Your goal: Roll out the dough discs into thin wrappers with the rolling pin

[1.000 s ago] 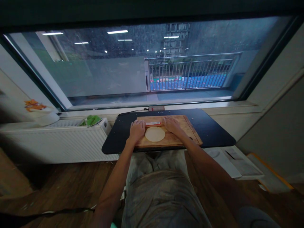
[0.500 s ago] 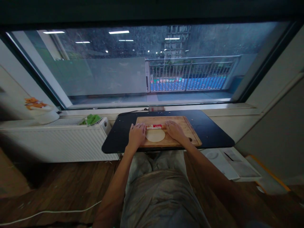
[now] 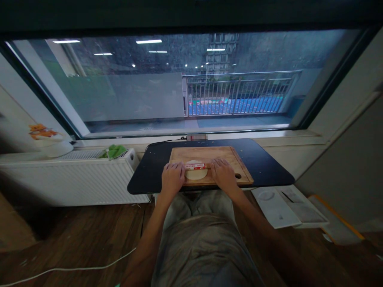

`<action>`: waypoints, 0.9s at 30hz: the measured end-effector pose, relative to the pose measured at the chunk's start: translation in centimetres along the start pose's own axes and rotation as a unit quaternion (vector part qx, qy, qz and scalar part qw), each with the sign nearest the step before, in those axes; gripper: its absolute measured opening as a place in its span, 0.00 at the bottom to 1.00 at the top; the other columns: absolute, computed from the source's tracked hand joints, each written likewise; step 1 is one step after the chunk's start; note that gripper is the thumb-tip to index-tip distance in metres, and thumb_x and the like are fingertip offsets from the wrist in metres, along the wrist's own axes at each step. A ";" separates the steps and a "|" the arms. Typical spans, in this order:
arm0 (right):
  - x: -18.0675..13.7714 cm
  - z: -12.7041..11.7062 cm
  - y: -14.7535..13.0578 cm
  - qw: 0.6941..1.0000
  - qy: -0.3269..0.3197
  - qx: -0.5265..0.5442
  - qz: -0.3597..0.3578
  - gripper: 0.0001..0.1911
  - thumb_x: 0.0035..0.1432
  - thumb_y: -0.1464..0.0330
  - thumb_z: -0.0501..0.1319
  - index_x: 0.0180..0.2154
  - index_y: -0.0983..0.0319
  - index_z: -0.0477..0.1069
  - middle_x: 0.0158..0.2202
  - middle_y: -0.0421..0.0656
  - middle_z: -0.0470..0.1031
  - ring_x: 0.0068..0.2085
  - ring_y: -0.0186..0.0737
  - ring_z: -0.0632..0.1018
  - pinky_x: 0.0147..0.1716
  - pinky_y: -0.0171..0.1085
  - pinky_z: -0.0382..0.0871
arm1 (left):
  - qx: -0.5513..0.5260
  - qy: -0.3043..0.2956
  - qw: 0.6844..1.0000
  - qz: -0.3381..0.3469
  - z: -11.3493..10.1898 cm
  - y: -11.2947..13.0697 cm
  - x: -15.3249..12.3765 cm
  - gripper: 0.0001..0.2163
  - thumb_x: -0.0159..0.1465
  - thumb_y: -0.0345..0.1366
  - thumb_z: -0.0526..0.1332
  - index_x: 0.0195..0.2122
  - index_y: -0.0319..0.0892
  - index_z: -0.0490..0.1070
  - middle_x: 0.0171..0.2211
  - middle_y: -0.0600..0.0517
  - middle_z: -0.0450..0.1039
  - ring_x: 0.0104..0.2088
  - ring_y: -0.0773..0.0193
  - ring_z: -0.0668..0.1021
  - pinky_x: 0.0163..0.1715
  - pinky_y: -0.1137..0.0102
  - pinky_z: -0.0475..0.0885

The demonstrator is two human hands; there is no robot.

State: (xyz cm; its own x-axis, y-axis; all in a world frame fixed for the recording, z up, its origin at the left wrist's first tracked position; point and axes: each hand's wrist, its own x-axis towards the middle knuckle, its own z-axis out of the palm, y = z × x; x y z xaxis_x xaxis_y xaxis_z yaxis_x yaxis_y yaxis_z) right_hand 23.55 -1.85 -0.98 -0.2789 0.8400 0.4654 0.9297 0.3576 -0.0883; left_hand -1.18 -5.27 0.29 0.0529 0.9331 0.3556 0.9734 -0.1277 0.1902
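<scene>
A rolling pin (image 3: pixel 195 166) with a red and white label lies crosswise over a flat round of pale dough (image 3: pixel 196 175). My left hand (image 3: pixel 173 177) is closed over the pin's left end, and my right hand (image 3: pixel 223 173) is closed over its right end. Both palms face down, hiding the tips of the pin. Dough shows on the far and near sides of the pin. Underneath is a wooden cutting board (image 3: pixel 206 152), with a dark hole near its front right corner.
The board rests on a small black table (image 3: pixel 265 171) beneath a wide window. A green cloth (image 3: pixel 116 151) lies on the white radiator (image 3: pixel 89 179) to the left. White flat items (image 3: pixel 275 209) sit low at the right. A white cable (image 3: pixel 80 268) crosses the floor.
Both hands have moved the rolling pin toward me, from the dough's far edge to across its middle. The dough now shows beyond the pin too.
</scene>
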 end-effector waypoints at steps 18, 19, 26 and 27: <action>1.6 0.5 0.2 1.000 -0.021 -0.012 -0.014 0.29 0.82 0.65 0.45 0.70 0.72 0.72 0.71 0.61 0.75 0.73 0.54 0.73 0.75 0.51 0.58 | 0.011 0.018 0.999 0.036 2.0 -1.1 1.6 0.26 0.82 0.42 0.44 0.72 0.41 0.72 0.73 0.42 0.73 0.74 0.46 0.71 0.77 0.51 0.58; 2.0 0.4 0.2 0.999 -0.029 -0.015 -0.018 0.28 0.82 0.65 0.45 0.69 0.71 0.73 0.70 0.61 0.76 0.72 0.55 0.74 0.74 0.51 0.59 | 0.016 0.020 0.999 0.035 2.1 -1.1 1.9 0.26 0.82 0.43 0.44 0.72 0.41 0.72 0.73 0.41 0.72 0.74 0.45 0.72 0.75 0.51 0.61; 4.9 -0.1 0.0 0.994 -0.101 -0.041 -0.026 0.25 0.84 0.65 0.44 0.56 0.63 0.80 0.57 0.55 0.84 0.60 0.52 0.80 0.64 0.47 0.65 | 0.034 0.048 0.997 0.047 2.6 -1.3 3.5 0.26 0.83 0.44 0.45 0.68 0.41 0.76 0.68 0.40 0.78 0.67 0.44 0.78 0.67 0.49 0.68; 5.3 -0.1 0.0 0.994 -0.103 -0.041 -0.019 0.25 0.84 0.64 0.45 0.56 0.63 0.80 0.57 0.55 0.84 0.60 0.53 0.79 0.63 0.47 0.66 | 0.035 0.048 0.997 0.046 2.6 -1.3 3.6 0.25 0.83 0.44 0.46 0.68 0.41 0.76 0.68 0.40 0.79 0.66 0.44 0.78 0.66 0.50 0.68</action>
State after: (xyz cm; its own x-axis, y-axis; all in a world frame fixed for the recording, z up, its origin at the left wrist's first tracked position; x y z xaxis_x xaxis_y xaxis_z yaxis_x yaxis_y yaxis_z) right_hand 22.07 2.59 1.56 -0.3491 0.8958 0.2752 0.9319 0.3627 0.0017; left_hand -1.70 -0.89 -1.08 0.1239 0.8814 0.4558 0.9788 -0.1840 0.0899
